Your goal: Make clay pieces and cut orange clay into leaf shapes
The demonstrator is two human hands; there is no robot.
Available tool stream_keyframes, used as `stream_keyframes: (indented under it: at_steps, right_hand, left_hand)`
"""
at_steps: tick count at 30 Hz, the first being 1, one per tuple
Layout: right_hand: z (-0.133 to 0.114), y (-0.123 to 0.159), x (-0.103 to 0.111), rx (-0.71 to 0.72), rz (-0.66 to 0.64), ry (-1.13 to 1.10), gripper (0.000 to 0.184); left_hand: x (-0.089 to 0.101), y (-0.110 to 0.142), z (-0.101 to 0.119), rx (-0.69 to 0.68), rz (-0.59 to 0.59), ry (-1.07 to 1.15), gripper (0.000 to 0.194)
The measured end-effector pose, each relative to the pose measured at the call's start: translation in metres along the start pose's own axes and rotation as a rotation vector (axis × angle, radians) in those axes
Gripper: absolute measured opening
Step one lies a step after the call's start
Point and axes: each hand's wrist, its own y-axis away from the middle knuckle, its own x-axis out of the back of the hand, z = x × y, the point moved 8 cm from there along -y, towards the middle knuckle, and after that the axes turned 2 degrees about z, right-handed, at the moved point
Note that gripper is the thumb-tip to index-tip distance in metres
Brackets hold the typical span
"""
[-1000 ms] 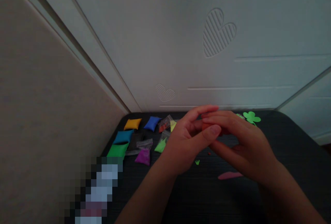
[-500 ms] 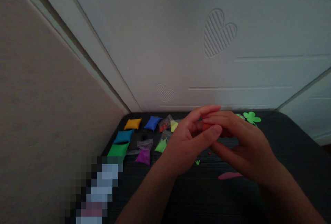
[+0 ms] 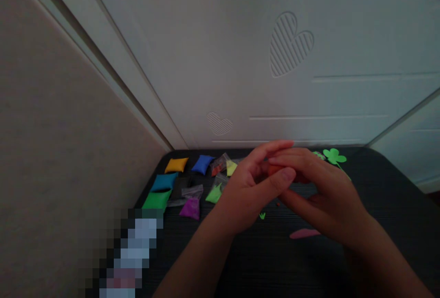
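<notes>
Above the dark table, my left hand (image 3: 249,195) and my right hand (image 3: 321,192) meet with their fingers overlapping. Cupped between them is a lump of orange-red modelling clay (image 3: 274,169), mostly covered by the fingers. My left thumb lies across the front of the lump, and the right fingers curve over its top. Below the hands, a tiny green clay piece with pointed tips (image 3: 262,216) lies on the table, near a small red crumb (image 3: 278,204). A pink clay knife (image 3: 304,233) is under my right wrist, its other end hidden.
Several clay packets lie at the left, among them a yellow one (image 3: 176,165), a blue one (image 3: 202,164) and a purple one (image 3: 190,208). A green clover-shaped piece (image 3: 334,156) lies at the back right. Behind the table (image 3: 261,261) stands a white panel (image 3: 192,59) with hearts.
Both hands stay pressed around the clay in almost the same pose. Slightly more of the orange-red lump shows between the fingers.
</notes>
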Motion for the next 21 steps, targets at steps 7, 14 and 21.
stream_keyframes:
  at_steps: [7, 14, 21]
  right_hand:
    - [0.0012, -0.0005, -0.0017, -0.017, -0.012, -0.01, 0.029]
    - [0.001, -0.0004, -0.0022, -0.028, -0.029, -0.005, 0.026]
    - [0.0, -0.0031, -0.0031, -0.024, -0.032, -0.004, 0.025]
  left_hand:
    - [0.0024, 0.0003, 0.0002, -0.014, 0.017, -0.061, 0.032]
    - [0.0031, 0.0, 0.0, -0.022, 0.016, -0.087, 0.033]
    - [0.0057, 0.0005, -0.0018, -0.019, 0.04, -0.119, 0.034]
